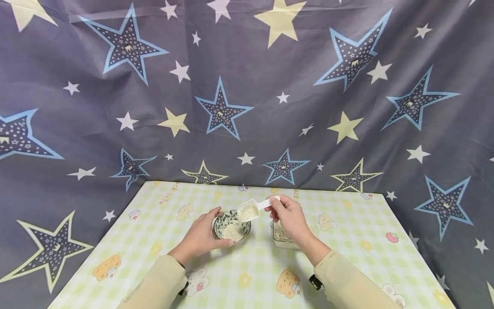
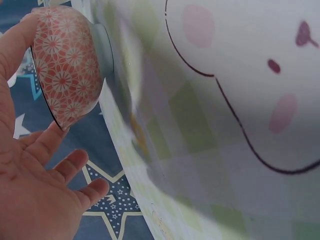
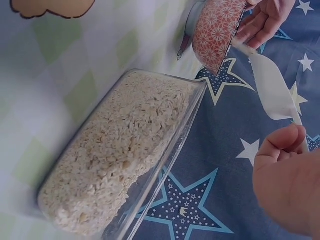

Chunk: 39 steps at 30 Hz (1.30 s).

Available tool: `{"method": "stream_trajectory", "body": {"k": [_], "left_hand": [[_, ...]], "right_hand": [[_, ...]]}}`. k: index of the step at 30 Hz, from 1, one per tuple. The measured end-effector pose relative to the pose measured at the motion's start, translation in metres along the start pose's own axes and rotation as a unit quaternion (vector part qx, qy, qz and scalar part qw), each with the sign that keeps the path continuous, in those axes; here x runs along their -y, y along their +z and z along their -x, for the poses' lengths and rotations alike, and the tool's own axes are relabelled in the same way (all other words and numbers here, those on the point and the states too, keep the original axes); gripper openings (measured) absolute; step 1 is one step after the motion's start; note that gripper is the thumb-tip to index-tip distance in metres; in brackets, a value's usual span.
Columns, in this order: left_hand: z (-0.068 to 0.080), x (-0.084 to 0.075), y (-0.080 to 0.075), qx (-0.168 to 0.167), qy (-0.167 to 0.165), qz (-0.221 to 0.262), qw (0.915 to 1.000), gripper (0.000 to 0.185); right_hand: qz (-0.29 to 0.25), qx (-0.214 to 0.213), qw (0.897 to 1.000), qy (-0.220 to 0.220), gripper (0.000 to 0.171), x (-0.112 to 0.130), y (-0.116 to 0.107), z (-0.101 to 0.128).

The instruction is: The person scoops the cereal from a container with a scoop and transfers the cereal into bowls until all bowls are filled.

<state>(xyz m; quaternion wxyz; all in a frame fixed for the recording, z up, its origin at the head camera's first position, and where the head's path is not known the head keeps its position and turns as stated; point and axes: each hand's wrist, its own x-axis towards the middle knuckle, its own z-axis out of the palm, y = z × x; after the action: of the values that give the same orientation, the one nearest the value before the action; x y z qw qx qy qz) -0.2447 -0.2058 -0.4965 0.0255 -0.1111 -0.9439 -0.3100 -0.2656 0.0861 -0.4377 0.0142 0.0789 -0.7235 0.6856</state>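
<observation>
Fingers of the right hand (image 1: 288, 216) pinch the handle of a white scoop (image 1: 251, 210), tipped with grain over a small patterned bowl (image 1: 232, 225). The left hand (image 1: 203, 234) cups the bowl's side, fingers relaxed. A clear grain container (image 3: 120, 155) sits just right on the worktop (image 1: 347, 253).
</observation>
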Motion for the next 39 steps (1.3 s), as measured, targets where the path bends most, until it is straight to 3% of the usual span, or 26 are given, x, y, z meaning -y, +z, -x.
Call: {"method": "stream_trajectory", "body": {"k": [7,16,22,29,35,39], "left_hand": [[0.001,0.000,0.001,-0.002,0.004,-0.005,1.0000,0.123],[-0.003,-0.003,0.000,0.000,0.001,-0.012,0.9999,0.123],[-0.002,-0.004,0.000,0.000,-0.007,-0.007,1.0000,0.123],[-0.002,-0.003,0.000,0.001,-0.005,-0.009,0.9999,0.124],[-0.002,-0.002,0.001,0.001,-0.003,-0.008,1.0000,0.124],[0.000,-0.001,0.002,0.007,-0.005,-0.014,0.9999,0.123]], "right_hand": [[0.056,0.035,0.996,-0.065,0.025,0.002,0.003,0.006],[0.153,0.053,0.979,-0.122,0.024,0.003,0.004,0.011],[0.170,0.062,0.972,-0.147,0.025,0.003,0.004,0.013],[0.137,0.057,0.982,-0.120,0.025,0.003,-0.001,0.011],[0.031,0.012,0.998,-0.058,0.030,0.004,-0.022,0.002],[-0.032,-0.037,0.999,0.001,0.033,0.004,-0.048,-0.001]]}}
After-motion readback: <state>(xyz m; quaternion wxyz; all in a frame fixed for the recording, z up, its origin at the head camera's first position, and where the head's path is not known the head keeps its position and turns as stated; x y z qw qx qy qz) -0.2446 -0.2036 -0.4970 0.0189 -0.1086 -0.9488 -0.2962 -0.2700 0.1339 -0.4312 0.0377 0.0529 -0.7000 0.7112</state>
